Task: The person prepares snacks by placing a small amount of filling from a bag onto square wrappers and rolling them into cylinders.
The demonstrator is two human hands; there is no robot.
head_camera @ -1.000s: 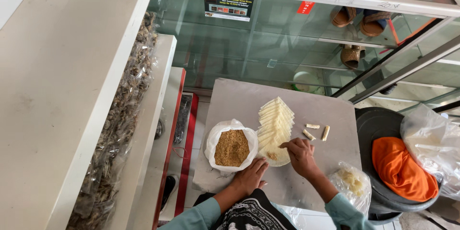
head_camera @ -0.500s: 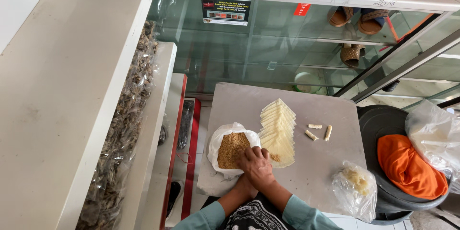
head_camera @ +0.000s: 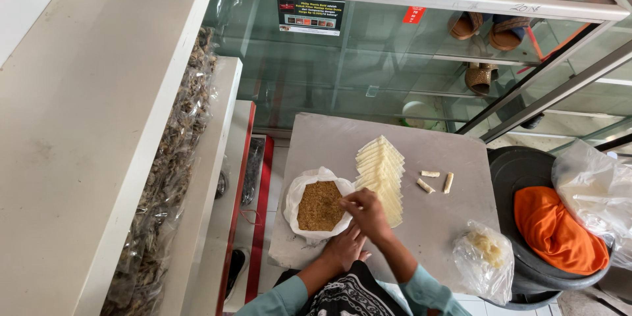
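On a small grey table lies an open white plastic bag of brown shredded filling. Beside it is a fanned stack of pale yellow square sheets. My right hand reaches across to the bag's right edge, fingertips pinched at the filling; whether it holds any is unclear. My left hand rests below it on the table's near edge, partly hidden, fingers loosely spread. Three small pale rolled pieces lie to the right of the sheets.
A clear bag with pale contents sits at the table's near right corner. A black tub holding an orange cloth stands to the right. A glass display case is behind the table, white shelves with dark bagged goods at left.
My right hand moved left from the sheet stack over to the bag of brown filling. My left hand stayed near the table's front edge.
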